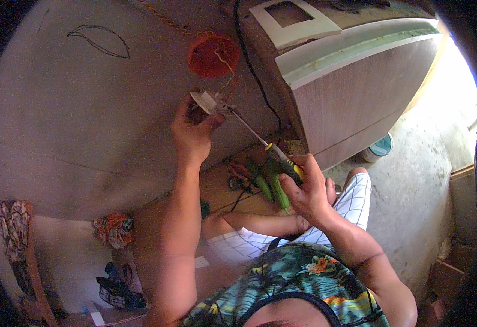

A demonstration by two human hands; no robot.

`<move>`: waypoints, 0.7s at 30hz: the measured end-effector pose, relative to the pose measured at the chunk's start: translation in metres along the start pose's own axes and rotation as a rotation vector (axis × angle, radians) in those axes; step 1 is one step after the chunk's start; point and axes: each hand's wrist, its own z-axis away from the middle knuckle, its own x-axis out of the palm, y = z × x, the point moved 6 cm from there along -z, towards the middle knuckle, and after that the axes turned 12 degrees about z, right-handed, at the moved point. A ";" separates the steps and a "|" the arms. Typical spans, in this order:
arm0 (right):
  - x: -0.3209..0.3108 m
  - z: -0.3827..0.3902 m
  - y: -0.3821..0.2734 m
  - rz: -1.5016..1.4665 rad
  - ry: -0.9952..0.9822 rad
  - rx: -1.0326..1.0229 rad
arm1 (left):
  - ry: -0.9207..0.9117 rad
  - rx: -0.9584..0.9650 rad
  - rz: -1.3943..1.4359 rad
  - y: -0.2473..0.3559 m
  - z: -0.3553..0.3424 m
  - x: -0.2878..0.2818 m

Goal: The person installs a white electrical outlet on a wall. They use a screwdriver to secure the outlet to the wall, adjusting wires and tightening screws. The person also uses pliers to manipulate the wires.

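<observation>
My left hand (191, 139) is raised in front of the wall, fingers and thumb gripping a small white electrical wall fitting (208, 102), a switch or socket by its look. Thin red and yellowish wires (230, 82) run from the fitting up into a round orange wall box (203, 62). In my right hand (312, 188) is a screwdriver (286, 162) with a black and yellow handle. Its metal shaft slants up and left, and the tip meets the right side of the fitting near the wires. Whether it sits in a screw is too small to tell.
A white square frame (324, 26) lies atop the cabinet (358, 98) at upper right. A black cable (256, 79) hangs beside it. Below my hands lie long green vegetables (277, 191), near my bent legs. A bucket (380, 147) stands on the floor at right.
</observation>
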 end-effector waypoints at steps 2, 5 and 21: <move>0.000 0.000 -0.003 0.016 -0.004 0.003 | -0.011 0.015 0.026 -0.002 0.000 0.000; 0.002 -0.002 -0.006 0.011 -0.012 0.010 | 0.005 0.002 0.019 -0.005 0.001 -0.002; 0.000 -0.006 -0.012 0.093 0.012 -0.100 | 0.011 -0.002 0.006 -0.011 0.001 -0.003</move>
